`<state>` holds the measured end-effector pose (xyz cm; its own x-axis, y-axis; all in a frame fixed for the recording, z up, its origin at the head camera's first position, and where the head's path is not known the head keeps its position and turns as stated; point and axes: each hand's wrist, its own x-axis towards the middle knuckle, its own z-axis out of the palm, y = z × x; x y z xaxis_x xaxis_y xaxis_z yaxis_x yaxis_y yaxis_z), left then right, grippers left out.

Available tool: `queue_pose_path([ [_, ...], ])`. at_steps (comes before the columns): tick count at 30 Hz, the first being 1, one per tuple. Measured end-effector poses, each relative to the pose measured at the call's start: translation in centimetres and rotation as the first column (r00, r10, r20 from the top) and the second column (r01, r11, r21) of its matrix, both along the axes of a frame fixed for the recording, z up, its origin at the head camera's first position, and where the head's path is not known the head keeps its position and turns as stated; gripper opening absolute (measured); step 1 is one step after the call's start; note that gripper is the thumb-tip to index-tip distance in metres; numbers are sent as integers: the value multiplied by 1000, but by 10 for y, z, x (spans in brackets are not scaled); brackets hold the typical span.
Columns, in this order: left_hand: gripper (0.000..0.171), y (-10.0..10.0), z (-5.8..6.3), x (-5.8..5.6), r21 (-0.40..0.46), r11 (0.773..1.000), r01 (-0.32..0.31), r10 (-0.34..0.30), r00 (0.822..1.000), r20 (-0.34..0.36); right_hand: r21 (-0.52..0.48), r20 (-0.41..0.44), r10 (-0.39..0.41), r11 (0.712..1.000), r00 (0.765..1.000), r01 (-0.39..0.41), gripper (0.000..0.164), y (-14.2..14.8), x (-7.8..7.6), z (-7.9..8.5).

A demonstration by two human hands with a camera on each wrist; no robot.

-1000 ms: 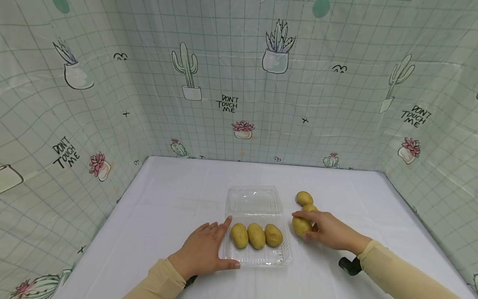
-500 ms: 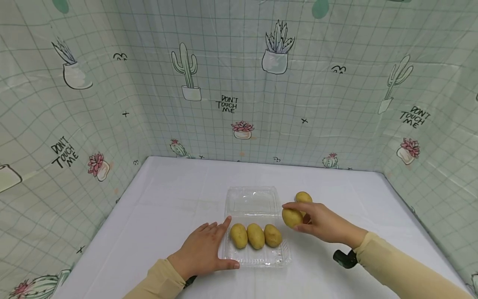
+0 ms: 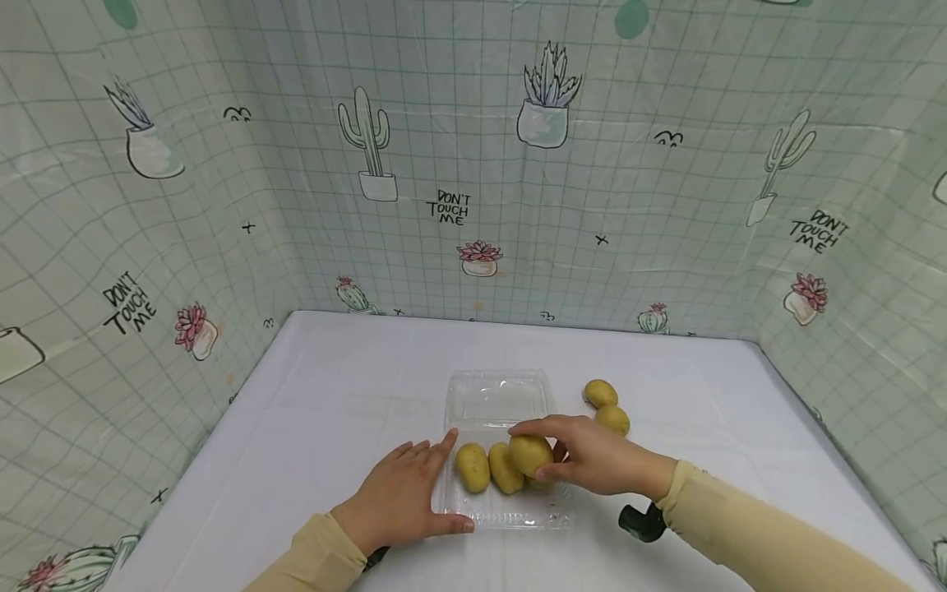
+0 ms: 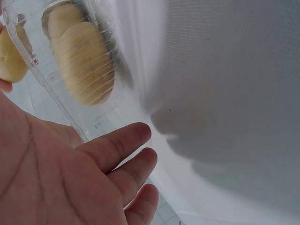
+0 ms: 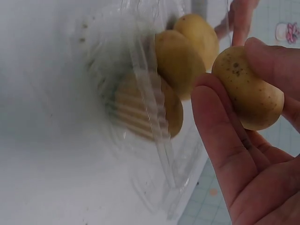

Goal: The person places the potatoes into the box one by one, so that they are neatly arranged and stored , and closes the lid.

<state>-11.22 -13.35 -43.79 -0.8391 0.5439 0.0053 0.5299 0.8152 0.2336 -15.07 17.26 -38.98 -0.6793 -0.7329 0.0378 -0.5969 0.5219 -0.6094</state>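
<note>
A clear plastic clamshell container [image 3: 510, 518] lies with its lid [image 3: 499, 396] folded back on the white table. Inside are three potatoes in a row: the left one [image 3: 473, 467], the middle one [image 3: 505, 470] and a right one mostly hidden in the head view. My right hand [image 3: 602, 456] grips another potato [image 3: 530, 454] between thumb and fingers above the right one; the right wrist view shows this held potato [image 5: 248, 89] raised over the container wall. My left hand [image 3: 399, 497] rests at the container's left side, fingers extended, thumb along the near edge.
Two more potatoes, the farther one [image 3: 600, 393] and the nearer one [image 3: 612, 420], lie on the table right of the container. Cloth walls with a grid and cactus print [image 3: 481, 164] stand around the white tabletop [image 3: 348, 378].
My right hand has lifted the nearest loose potato off the table and carried it left, over the right part of the container. My left hand has stayed in place.
</note>
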Motion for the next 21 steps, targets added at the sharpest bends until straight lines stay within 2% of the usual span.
queue_pose_path([
  [7, 114, -1, 1, 0, 6, 1000, 7, -7, 1000, 0, -16, 31, 40, 999, 999, -39, 57, -15, 2, -3],
  [14, 114, -2, -2, -1, 10, 1000, 6, -6, 1000, 8, 34, 25, 59, 998, 998, -60, 57, -26, 7, -6],
  [21, 114, -2, 1, -1, 16, 1000, 18, -18, 1000, 6, 58, 39, 73, 995, 997, -76, 55, -37, 12, -8],
])
